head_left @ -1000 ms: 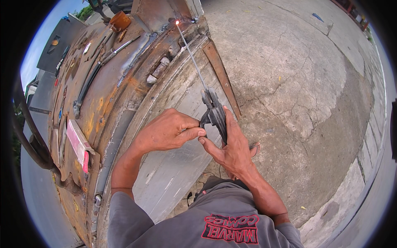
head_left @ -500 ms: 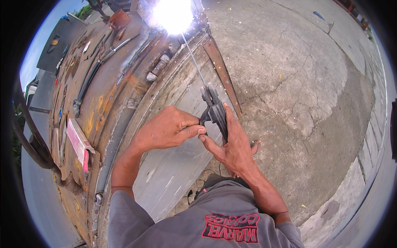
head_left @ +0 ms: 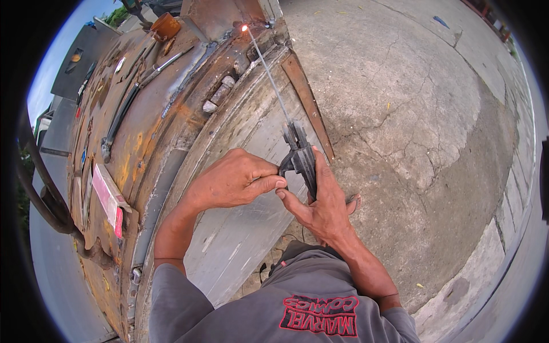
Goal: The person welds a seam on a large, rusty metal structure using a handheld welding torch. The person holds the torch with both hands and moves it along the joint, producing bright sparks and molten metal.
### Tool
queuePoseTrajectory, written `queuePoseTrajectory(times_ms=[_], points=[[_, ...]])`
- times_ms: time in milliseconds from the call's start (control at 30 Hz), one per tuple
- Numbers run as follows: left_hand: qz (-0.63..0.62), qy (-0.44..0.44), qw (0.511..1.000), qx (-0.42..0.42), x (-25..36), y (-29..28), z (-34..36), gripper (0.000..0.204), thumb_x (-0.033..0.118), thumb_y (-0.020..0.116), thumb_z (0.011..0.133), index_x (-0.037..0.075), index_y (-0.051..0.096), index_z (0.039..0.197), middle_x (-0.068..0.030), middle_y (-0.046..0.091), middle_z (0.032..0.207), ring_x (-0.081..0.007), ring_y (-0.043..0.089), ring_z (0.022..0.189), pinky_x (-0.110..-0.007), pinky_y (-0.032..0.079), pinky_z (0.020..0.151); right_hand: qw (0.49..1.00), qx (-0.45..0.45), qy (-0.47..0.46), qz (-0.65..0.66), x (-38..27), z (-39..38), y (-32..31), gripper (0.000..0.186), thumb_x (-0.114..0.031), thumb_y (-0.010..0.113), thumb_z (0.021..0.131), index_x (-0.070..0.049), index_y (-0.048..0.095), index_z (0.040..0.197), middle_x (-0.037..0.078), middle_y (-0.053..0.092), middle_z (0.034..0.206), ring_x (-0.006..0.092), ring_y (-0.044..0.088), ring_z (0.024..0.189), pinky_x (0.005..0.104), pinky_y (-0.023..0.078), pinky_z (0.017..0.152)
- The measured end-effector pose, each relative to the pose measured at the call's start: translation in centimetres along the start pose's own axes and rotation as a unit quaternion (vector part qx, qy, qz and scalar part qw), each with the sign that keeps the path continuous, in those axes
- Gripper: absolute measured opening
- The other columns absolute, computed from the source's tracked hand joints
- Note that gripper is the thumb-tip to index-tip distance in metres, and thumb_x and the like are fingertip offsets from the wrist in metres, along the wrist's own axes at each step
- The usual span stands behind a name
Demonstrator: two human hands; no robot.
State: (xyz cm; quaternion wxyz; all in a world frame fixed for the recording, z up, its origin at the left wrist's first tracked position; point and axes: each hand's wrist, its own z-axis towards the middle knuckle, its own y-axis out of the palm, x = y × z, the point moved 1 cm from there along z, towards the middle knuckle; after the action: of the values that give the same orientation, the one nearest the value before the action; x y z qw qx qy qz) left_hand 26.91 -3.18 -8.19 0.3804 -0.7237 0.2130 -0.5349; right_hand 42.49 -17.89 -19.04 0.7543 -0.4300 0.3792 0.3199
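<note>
Right hand (head_left: 325, 208) wraps a black, ridged electrode holder (head_left: 299, 163); left hand (head_left: 231, 180) pinches its side lever, right of a rusty brown steel platform (head_left: 134, 157).
Thin straight grey welding rod (head_left: 271, 77) runs from holder to platform's far right corner, tip glowing orange-red. On platform: long pink-and-white cardboard box (head_left: 108, 191) on near part, slim black-and-silver metal tool (head_left: 125, 111) farther back, round rust-brown pot (head_left: 166, 27) at far end.

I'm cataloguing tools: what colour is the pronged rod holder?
Pronged rod holder: blackish grey, best in head view.
</note>
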Motion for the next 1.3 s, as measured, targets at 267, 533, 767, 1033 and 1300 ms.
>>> queuePoseTrajectory(times_ms=[267, 533, 767, 1033, 1300], points=[[0.007, -0.011, 1.0, -0.005, -0.1, -0.1, -0.1, 0.044, 0.037, 0.068, 0.109, 0.001, 0.072, 0.084, -0.0176, 0.064, 0.07, -0.0385, 0.062, 0.061, -0.05, 0.044, 0.06, 1.0, -0.008, 0.011, 0.007, -0.3, 0.2, -0.2, 0.106, -0.035, 0.09, 0.09, 0.009, 0.031, 0.166, 0.031, 0.065, 0.134, 0.0431, 0.072, 0.117, 0.0474, 0.064, 0.09], [0.01, -0.019, 1.0, -0.009, 0.0, -0.3, -0.1, 0.044, 0.038, 0.068, 0.109, 0.0, 0.074, 0.087, -0.0184, 0.067, 0.073, -0.0396, 0.064, 0.065, -0.049, 0.047, 0.062, 1.0, -0.009, 0.011, -0.006, -0.2, 0.4, -0.1, 0.104, -0.036, 0.089, 0.091, 0.005, 0.031, 0.167, 0.028, 0.067, 0.127, 0.0418, 0.074, 0.112, 0.0472, 0.064, 0.087], [0.02, -0.009, 1.0, -0.008, -0.1, -0.3, -0.1, 0.035, 0.03, 0.073, 0.107, 0.0, 0.076, 0.09, -0.0171, 0.068, 0.073, -0.0352, 0.068, 0.065, -0.046, 0.049, 0.062, 1.0, -0.012, 0.013, 0.003, -0.3, 0.6, -0.1, 0.105, -0.036, 0.089, 0.091, 0.005, 0.03, 0.167, 0.028, 0.068, 0.126, 0.0422, 0.074, 0.11, 0.0472, 0.064, 0.087], [0.005, -0.02, 1.0, -0.007, -0.1, -0.2, -0.2, 0.038, 0.035, 0.071, 0.107, 0.001, 0.078, 0.095, -0.0182, 0.071, 0.078, -0.0378, 0.07, 0.07, -0.047, 0.051, 0.065, 0.992, -0.04, 0.089, 0.085, -1.0, 0.7, -0.8, 0.098, -0.034, 0.088, 0.092, 0.004, 0.035, 0.165, 0.024, 0.068, 0.121, 0.0317, 0.074, 0.096, 0.0419, 0.063, 0.079], [-0.054, -0.034, 0.998, 0.01, 1.5, -0.9, -0.3, 0.041, 0.041, 0.073, 0.105, 0.002, 0.082, 0.115, -0.0186, 0.082, 0.1, -0.0373, 0.08, 0.091, -0.044, 0.06, 0.078, 0.713, -0.013, 0.3, 0.633, -0.3, 1.3, -2.3, 0.091, -0.042, 0.081, 0.097, -0.002, 0.035, 0.165, 0.002, 0.053, 0.092, 0.0067, 0.051, 0.055, 0.025, 0.043, 0.045]])
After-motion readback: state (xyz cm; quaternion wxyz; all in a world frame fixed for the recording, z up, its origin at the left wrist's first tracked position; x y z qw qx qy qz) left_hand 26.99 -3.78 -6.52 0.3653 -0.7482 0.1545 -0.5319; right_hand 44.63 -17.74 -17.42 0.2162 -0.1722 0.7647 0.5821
